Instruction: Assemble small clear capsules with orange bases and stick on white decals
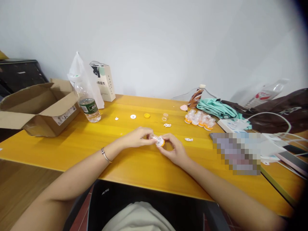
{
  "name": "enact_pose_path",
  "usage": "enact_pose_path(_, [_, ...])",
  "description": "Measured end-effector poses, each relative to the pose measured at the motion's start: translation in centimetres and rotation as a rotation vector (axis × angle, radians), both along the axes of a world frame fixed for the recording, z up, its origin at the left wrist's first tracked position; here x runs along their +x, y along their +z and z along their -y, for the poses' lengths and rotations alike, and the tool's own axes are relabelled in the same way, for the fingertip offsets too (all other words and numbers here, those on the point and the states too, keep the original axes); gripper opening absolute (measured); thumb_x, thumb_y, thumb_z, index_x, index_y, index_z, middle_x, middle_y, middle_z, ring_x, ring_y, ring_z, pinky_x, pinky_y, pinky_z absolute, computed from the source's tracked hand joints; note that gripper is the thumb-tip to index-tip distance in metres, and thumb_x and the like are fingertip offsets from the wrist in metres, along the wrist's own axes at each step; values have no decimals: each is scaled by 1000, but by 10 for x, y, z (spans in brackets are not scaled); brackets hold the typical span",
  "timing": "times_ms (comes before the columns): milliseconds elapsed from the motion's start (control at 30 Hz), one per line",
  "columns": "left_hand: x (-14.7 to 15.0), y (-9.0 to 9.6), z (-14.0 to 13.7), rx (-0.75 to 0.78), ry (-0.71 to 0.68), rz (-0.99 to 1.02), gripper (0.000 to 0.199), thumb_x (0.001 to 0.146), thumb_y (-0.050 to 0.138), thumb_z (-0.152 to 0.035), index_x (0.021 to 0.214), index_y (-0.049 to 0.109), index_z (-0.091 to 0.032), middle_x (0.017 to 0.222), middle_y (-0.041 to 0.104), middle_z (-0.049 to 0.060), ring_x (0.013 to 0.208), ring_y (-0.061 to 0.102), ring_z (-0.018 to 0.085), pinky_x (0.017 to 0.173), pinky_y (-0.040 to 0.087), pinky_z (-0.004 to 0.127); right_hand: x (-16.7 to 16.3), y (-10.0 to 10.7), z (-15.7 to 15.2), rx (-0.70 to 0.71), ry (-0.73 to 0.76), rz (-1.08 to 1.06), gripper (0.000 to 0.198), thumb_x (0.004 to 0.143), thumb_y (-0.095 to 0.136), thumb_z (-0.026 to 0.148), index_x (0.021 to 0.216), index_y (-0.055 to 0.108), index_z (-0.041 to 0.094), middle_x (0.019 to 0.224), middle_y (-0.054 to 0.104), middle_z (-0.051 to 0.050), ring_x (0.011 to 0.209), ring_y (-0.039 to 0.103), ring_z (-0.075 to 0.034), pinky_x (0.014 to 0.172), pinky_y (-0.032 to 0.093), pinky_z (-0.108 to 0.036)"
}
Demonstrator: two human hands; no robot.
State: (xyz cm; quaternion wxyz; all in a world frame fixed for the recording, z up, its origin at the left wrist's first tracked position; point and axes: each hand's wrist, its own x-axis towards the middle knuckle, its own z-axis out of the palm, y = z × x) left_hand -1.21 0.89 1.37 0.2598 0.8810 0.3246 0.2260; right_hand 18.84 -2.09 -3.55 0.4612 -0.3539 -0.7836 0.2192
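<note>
In front of me, a small clear plastic container with white parts and an orange base [160,141] is held just above the table between both hands. My left hand [141,137] pinches its clear end. The fingers of my right hand [175,150] are closed around the orange end. Whether its pieces are joined cannot be told. Beyond my hands lie a small clear cup [165,117], a white cut-out piece [167,125], a yellow ring-shaped cap [147,115], a white disc [133,116] and a tiny white part [116,118]. Another white cut-out piece [189,139] lies right of my right hand.
Several clear containers with orange bases [199,120] stand grouped at right, near a brown bottle [195,97] and teal cloth [218,108]. A power strip [232,125] with cables lies further right. At left are an open cardboard box [51,120] and a water bottle [88,107].
</note>
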Motion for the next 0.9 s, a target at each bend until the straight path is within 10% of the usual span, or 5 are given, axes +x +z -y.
enact_pose_path(233, [13,-12,10,-163,203,61,52,81,36,-56,52,45,-13,46,37,-4,43,30,6,44,22,21,4,4,5,182,-58,109,18,74,57,20,91,52,25,83,54,-5,80,54,-19,73,46,-36])
enact_pose_path(367, [12,-15,8,-175,204,173,52,85,30,-54,60,51,-13,54,48,0,51,44,9,51,34,22,-7,4,3,-137,-29,-118,21,70,63,30,84,49,23,78,57,-2,74,57,-17,72,48,-34])
enact_pose_path(567, [10,-9,5,-198,5,435,43,83,47,-39,122,39,-21,103,56,7,88,54,14,78,43,27,-13,9,-1,-509,52,-437,30,65,68,37,76,46,21,75,60,0,72,59,-13,72,50,-29])
enact_pose_path(900, [15,-6,6,-160,224,390,27,69,64,-36,82,59,-12,71,59,2,64,51,9,62,41,23,-14,4,4,-355,31,-354,26,69,65,34,83,47,22,87,62,-4,84,61,-16,83,49,-35])
